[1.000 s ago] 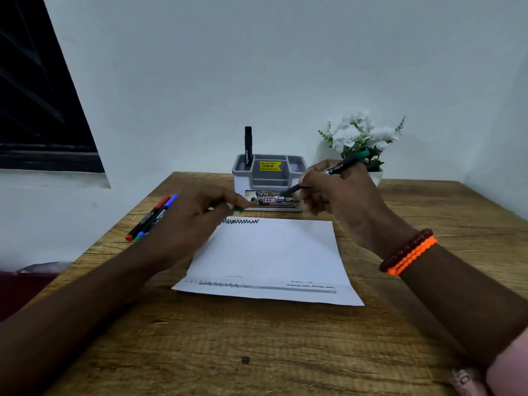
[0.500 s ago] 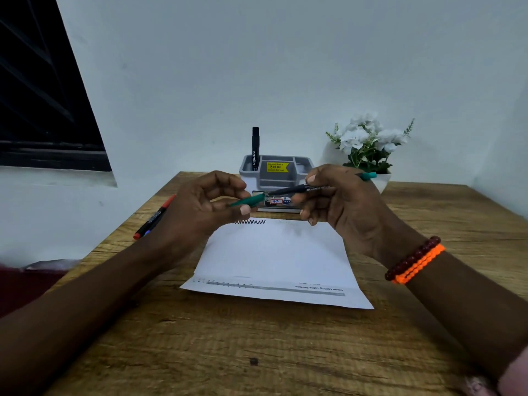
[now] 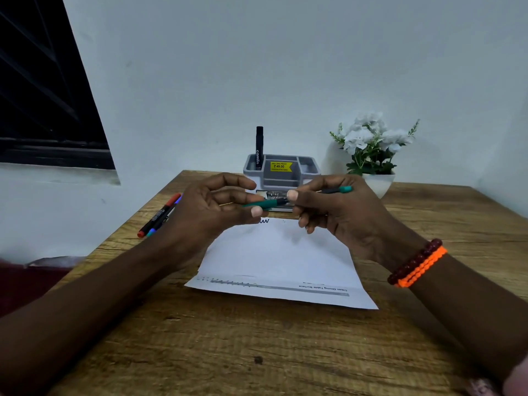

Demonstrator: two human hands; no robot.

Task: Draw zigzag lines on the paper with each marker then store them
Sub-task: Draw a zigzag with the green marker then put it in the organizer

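Observation:
A white sheet of paper (image 3: 280, 258) lies on the wooden table, a black zigzag line at its far edge mostly hidden by my hands. Above it my right hand (image 3: 337, 215) holds a green marker (image 3: 340, 190) by its dark barrel. My left hand (image 3: 211, 212) pinches the green cap (image 3: 264, 203), which meets the marker's tip end. A red marker (image 3: 160, 214) and a blue marker beside it lie on the table at the left. A black marker (image 3: 259, 147) stands upright in the grey organiser (image 3: 281, 172) at the back.
A white pot of white flowers (image 3: 371, 150) stands to the right of the organiser. The wall runs close behind the table. A dark window (image 3: 43, 95) is at the left. The table's left edge runs just beyond the loose markers.
Both hands rose from the paper and came together. The green cap in my left hand moved to the tip of the marker in my right hand.

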